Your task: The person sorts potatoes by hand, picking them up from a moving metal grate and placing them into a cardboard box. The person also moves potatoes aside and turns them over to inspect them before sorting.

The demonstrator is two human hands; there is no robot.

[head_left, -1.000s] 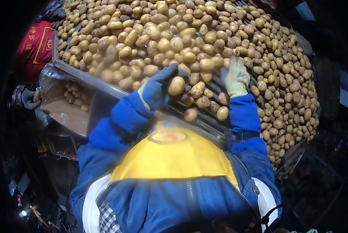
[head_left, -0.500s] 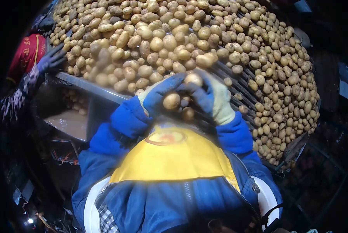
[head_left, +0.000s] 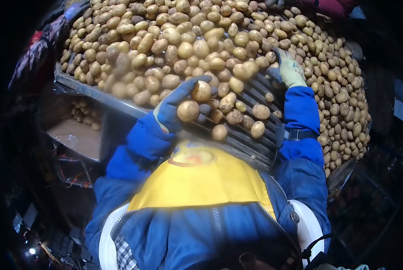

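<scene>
Two potatoes lie against the fingers of my left hand [head_left: 176, 105], which wears a blue and cream glove: a round potato [head_left: 188, 110] at the palm side and another potato [head_left: 201, 91] under the fingertips. The fingers are spread around them. Farther right and forward, my right hand [head_left: 288, 69], gloved too, reaches to the edge of the potato pile [head_left: 336, 92], fingers curved down over the potatoes; what they hold, if anything, is hidden. Several loose potatoes, one of them pale [head_left: 261, 112], rest on the dark slatted rack [head_left: 266, 144] between my hands.
A metal edge [head_left: 107, 101] borders the pile at the left, above a cardboard box [head_left: 77, 135] with potatoes inside. A co-worker's patterned sleeve [head_left: 41, 49] is at the upper left. Another person's dark red sleeve [head_left: 334, 6] shows at the upper right.
My right hand has left the potatoes near my left hand and moved right and forward to the pile. More potatoes show on the slats. The co-worker's hand at the left has moved up.
</scene>
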